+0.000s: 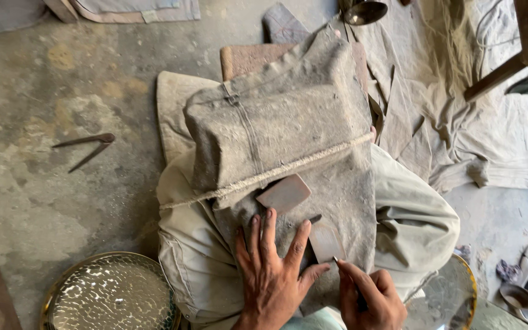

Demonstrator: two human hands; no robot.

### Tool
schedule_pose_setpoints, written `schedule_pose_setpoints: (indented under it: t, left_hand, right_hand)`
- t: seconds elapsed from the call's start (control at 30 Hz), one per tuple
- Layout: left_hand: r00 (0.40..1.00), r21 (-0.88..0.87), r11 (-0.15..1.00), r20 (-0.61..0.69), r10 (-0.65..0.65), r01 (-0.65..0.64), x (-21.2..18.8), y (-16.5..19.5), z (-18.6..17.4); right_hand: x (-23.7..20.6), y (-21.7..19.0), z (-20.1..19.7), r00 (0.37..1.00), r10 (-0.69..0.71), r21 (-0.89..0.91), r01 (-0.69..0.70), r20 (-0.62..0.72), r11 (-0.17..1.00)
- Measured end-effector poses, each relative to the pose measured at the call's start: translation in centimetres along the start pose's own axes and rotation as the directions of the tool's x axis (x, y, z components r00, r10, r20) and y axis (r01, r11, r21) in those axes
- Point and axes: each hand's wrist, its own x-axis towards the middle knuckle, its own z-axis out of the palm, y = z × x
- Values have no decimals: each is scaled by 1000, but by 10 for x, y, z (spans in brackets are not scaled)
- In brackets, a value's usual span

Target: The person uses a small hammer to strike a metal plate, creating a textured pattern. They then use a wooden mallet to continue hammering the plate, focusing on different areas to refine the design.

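Concrete floor (44,201), stained and dusty, is stretching across the scene, with a crumpled canvas sheet (459,140) lying over its right side. A thick grey felt pad (276,122), coarse and powdered with dust, is draping over the person's lap, and a rough twisted rope (288,166) is running slantwise across it. Pale trousers (417,226) are showing on either side of the pad. A round brass tray (114,293) with a hammered, dimpled surface is lying on the floor at lower left, its rim shining. A pair of dark metal dividers (87,146) is lying open on the floor to the left, well apart from the pad.

The left hand (273,275) is pressing flat on the felt, its fingers spread wide. Just above the fingertips a small flat reddish metal plate (284,194), four-sided with rounded corners, is resting on the pad beside the rope. A second small flat plate (326,242), dull grey, is lying between thumb and index finger. The right hand (371,296) is pinching a thin pointed tool (336,260), its tip touching that plate's lower edge.
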Motion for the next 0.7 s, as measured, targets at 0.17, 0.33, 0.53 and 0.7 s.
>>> schedule_pose_setpoints:
  t: [0.17, 0.33, 0.53, 0.7]
  left_hand:
    - [999, -4, 1000, -31, 9, -9, 5, -1, -4]
    - [999, -42, 999, 29, -13, 15, 1, 0, -5]
    - [1000, -28, 1000, 11, 2, -2, 0, -4, -1]
    - [999, -60, 998, 44, 0, 3, -2, -5, -4]
  right_hand:
    - [23, -8, 5, 998, -39, 31, 38, 43, 999]
    - [24, -13, 1, 987, -151, 110, 144, 56, 983]
    - [28, -18, 5, 996, -89, 76, 87, 25, 993]
    - [36, -22, 9, 972, -231, 108, 225, 40, 968]
